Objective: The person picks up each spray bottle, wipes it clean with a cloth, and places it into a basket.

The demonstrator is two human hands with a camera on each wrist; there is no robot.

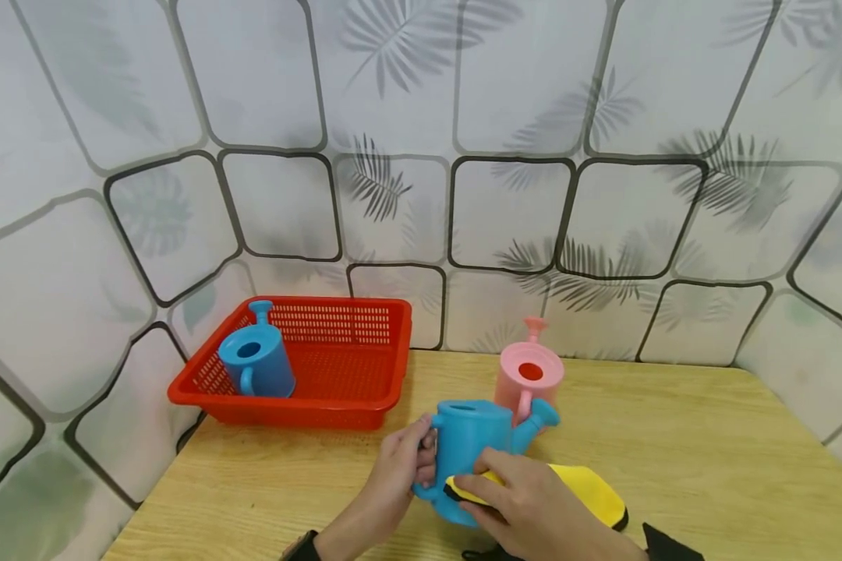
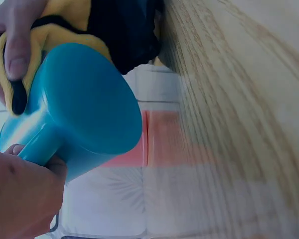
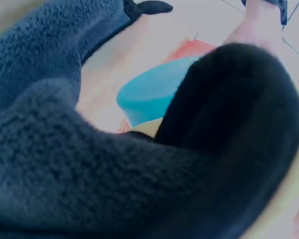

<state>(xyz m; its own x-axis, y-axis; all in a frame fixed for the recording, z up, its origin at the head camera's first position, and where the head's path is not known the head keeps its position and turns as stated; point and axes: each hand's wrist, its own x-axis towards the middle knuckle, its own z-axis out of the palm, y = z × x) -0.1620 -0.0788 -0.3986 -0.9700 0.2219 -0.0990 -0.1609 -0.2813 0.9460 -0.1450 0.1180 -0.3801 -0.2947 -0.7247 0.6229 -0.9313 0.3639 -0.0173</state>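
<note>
Right hand [image 1: 529,499], gripping yellow cloth [image 1: 591,492], could overpress, twisting the blue watering can [image 1: 468,436] from the left hand [image 1: 401,458] clasping its handle [image 2: 41,145].

From the head, looks forward and down, from farthest off, over the wooden table [image 1: 709,436] to the patterned wall [image 1: 393,210]. From the left wrist, peers low and close, turned sideways, at the base of the held blue watering can [image 2: 92,99]; from the right wrist, faces the cloth [image 3: 79,164] very near, sharing can and cloth with both others.
</note>
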